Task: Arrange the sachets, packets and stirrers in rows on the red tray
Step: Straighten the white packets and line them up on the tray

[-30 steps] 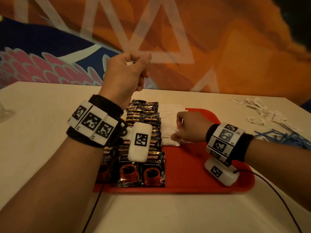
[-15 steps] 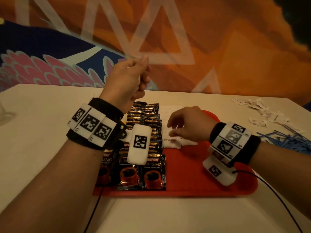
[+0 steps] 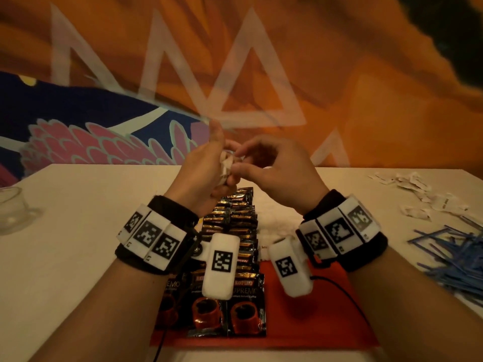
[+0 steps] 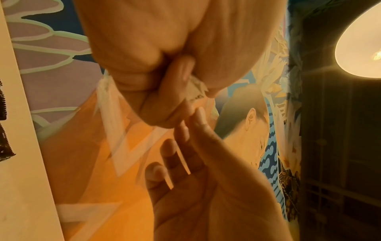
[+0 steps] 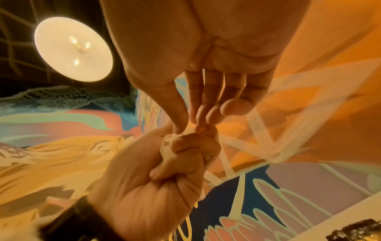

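Left hand [image 3: 201, 165]: raised over the far end of the red tray [image 3: 313, 322], fist clenched round a bunch of white sachets [image 3: 226, 165].

Right hand [image 3: 277, 173]: a second ago pressing the white row on the tray; now lifted, thumb and fingertips pinching one sachet from the bunch.

Reading: next sachet drawn for the unfinished row.

Coffee packets [image 3: 230, 257]: rows on tray's left.

Stirrers [image 3: 449, 259]: loose on bench [image 3: 78, 257], right.

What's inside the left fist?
The left hand grips a bunch of white sachets; the right hand's fingertips reach into it. The count is hidden by the curled fingers.
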Tool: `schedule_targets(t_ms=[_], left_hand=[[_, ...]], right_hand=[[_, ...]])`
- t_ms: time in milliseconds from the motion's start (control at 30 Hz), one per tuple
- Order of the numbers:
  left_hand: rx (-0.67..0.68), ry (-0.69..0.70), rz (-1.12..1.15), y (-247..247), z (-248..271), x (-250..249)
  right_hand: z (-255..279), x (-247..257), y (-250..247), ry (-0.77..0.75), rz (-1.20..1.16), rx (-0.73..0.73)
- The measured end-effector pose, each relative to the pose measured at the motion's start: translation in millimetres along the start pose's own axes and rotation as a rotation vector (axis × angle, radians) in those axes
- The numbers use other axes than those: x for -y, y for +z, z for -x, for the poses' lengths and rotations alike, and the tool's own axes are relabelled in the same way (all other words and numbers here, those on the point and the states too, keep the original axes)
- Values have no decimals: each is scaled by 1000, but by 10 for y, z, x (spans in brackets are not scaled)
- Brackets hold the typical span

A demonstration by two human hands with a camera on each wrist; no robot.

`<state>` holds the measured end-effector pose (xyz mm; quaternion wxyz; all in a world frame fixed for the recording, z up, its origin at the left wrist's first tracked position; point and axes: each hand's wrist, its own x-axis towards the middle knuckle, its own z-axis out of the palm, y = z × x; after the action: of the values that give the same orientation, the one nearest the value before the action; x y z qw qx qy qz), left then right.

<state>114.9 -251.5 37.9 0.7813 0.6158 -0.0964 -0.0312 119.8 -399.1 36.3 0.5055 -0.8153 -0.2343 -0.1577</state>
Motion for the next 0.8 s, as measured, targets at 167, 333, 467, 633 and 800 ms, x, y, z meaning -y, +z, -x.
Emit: schedule_targets(t_ms=[167,333,467,633,800], left_hand=[[11,-7,-15,-8,-5,16],[24,-13,-4,18,14,0],[-26,38,-45,-1,6,-2],[16,99,-147,-9,0,12],[107,158,-264,2,32,33]], right_hand=[[0,-63,34,-18,-22,23],[-3,-105,-15,-3,-55,9],[-11,-129,-103,18,-177,-65],[19,-147,-191,9,-94,-168],[24,-152,-226,-2,-4,-182]])
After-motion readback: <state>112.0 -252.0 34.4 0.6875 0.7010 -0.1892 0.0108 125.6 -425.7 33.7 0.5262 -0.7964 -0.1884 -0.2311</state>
